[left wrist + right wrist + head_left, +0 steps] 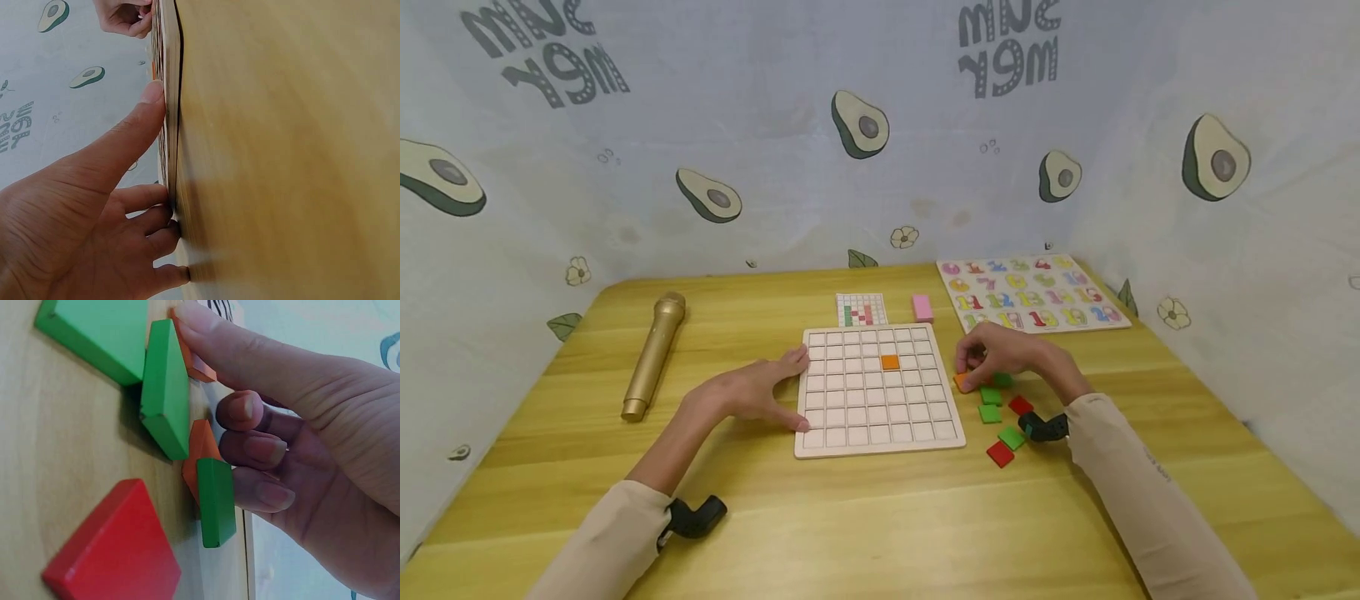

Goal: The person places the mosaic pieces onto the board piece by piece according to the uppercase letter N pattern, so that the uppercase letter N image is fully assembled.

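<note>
On the pale cloth (760, 117), the word "summer" is printed twice in grey, at upper left and upper right, split as "sum" over "mer" and reversed as in a mirror; in the left wrist view it is seen turned sideways. On the board (1028, 290) at back right, rows of coloured numerals are carried, and 1, 2, 4, 7, 11, 12 and 20 can be read. Lettering on the right sleeve (1142, 500) is too small to be read.
</note>
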Tool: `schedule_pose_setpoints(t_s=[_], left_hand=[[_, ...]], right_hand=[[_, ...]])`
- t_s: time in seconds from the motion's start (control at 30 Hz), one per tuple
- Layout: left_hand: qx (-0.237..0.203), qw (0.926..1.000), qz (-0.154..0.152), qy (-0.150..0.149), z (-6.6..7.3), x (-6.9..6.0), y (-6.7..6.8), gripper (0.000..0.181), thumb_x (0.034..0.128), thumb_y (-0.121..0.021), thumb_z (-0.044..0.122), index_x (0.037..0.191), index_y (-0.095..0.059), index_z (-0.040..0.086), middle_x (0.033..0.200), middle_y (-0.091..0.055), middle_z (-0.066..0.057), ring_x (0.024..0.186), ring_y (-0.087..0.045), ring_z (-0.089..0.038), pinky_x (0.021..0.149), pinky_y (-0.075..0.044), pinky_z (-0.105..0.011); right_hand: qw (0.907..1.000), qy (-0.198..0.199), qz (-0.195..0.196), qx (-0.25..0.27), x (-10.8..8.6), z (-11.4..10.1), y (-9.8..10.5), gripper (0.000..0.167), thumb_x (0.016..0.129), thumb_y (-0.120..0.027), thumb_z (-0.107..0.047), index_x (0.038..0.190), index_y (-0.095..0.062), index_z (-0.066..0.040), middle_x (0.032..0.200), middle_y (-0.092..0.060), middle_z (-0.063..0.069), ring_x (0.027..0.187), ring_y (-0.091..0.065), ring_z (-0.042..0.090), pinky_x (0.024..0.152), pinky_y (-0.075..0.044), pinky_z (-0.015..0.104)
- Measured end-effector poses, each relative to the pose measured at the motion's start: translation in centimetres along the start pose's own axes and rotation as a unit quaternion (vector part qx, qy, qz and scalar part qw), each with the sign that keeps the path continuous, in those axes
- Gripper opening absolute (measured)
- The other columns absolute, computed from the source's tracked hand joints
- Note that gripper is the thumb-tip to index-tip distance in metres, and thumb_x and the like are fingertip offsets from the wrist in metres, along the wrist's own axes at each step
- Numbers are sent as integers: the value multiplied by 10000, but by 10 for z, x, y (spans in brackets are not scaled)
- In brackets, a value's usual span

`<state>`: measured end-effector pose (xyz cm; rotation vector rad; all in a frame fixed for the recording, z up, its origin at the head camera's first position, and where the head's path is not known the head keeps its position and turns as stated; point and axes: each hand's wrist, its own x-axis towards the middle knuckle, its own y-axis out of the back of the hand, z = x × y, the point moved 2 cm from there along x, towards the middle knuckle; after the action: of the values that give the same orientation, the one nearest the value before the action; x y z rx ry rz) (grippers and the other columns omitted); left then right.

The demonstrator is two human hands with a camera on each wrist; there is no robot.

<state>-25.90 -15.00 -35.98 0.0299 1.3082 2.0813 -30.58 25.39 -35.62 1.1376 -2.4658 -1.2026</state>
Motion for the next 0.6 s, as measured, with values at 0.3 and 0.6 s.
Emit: schedule_pose_setpoints(t_s=[0.3, 0.6], left_hand=[[84, 10000, -24, -5, 0, 1, -1, 1161, 905, -864, 516, 1726, -185, 55, 1807, -66, -153, 1652, -126, -414, 1309, -186, -603], [11, 10000, -14, -9, 0, 0, -1, 1168, 904, -873, 494, 1724, -174, 45, 1804, -63, -163, 1654, -115, -408, 1314, -174, -592]], right_hand=[[9991, -133, 353, -209, 0, 2, -1, 181, 894, -909, -159, 897, -751, -69, 789, -632, 15, 721, -516, 164, 682, -440, 267], [9974, -112, 646, -285, 2, 3, -1, 176, 884, -916, -150, 891, -758, -73, 821, -698, 7, 731, -608, 169, 686, -528, 268]])
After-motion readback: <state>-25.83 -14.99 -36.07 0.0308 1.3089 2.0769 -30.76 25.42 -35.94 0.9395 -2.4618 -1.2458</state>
